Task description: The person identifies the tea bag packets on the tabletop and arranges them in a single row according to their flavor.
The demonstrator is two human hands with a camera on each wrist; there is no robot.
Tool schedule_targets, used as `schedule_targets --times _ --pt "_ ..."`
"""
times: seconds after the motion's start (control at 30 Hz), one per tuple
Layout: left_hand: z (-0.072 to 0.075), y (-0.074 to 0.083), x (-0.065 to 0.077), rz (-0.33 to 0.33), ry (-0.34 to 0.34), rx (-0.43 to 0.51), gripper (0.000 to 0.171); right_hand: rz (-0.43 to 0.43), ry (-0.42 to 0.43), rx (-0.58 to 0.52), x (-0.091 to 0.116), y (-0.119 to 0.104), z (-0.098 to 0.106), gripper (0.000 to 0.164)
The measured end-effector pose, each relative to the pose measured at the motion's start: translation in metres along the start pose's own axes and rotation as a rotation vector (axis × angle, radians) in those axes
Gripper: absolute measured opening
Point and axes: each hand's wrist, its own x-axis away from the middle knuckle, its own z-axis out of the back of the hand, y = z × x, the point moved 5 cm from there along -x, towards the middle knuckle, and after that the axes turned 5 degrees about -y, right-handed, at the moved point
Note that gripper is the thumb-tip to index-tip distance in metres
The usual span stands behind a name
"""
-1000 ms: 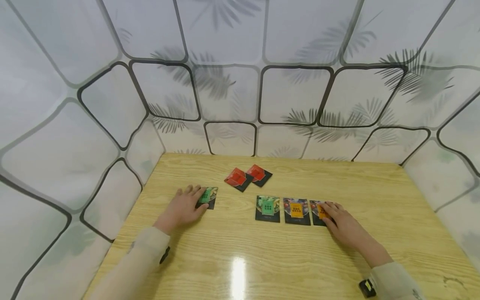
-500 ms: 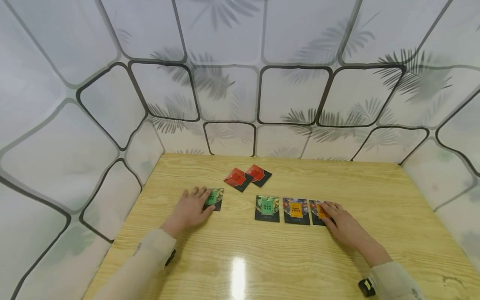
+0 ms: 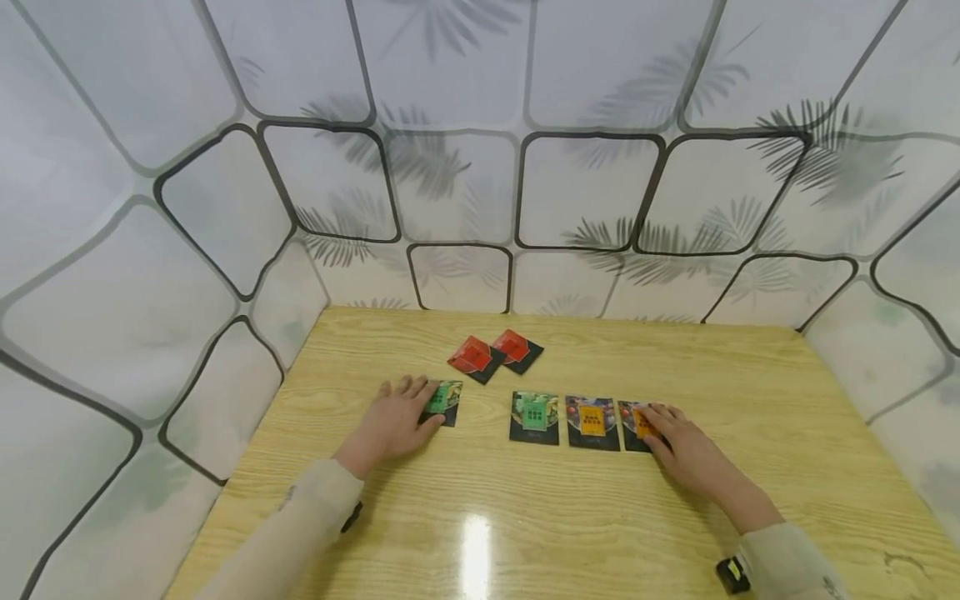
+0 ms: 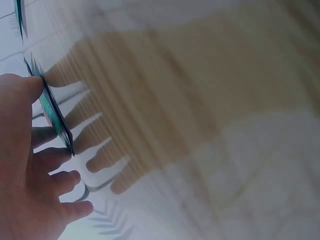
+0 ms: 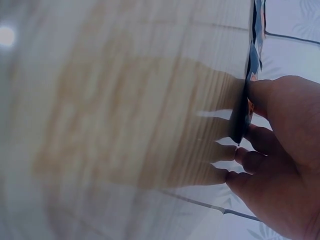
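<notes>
My left hand (image 3: 392, 423) lies on a green-labelled packet (image 3: 452, 402), its fingers and thumb spread over the left part. The packet is flat, dark and square, with a food picture. In the left wrist view, the thumb and fingertips of that hand (image 4: 17, 160) touch this packet (image 4: 56, 116), seen nearly edge-on. On the right, my other hand (image 3: 688, 452) rests its fingers on an orange-labelled packet (image 3: 632, 425) and hides its right side. Between the hands, a second green packet (image 3: 535, 429) and another orange packet (image 3: 592, 433) lie side by side.
Two red-labelled packets (image 3: 473, 356) lie askew and overlapping behind the row. Everything lies on a wood-grain table (image 3: 585, 525). A patterned white wall (image 3: 465, 183) closes off the back and both sides.
My left hand has slid rightward and slightly nearer, and the green packet under it has moved along towards the row. My right hand and the other packets have stayed in place.
</notes>
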Motion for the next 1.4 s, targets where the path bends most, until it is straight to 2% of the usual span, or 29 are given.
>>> schedule_targets --times 1.4 --pt "-0.006 0.053 -0.026 -0.068 -0.003 -0.050 0.072 -0.013 -0.014 -0.010 0.000 0.001 0.000 0.052"
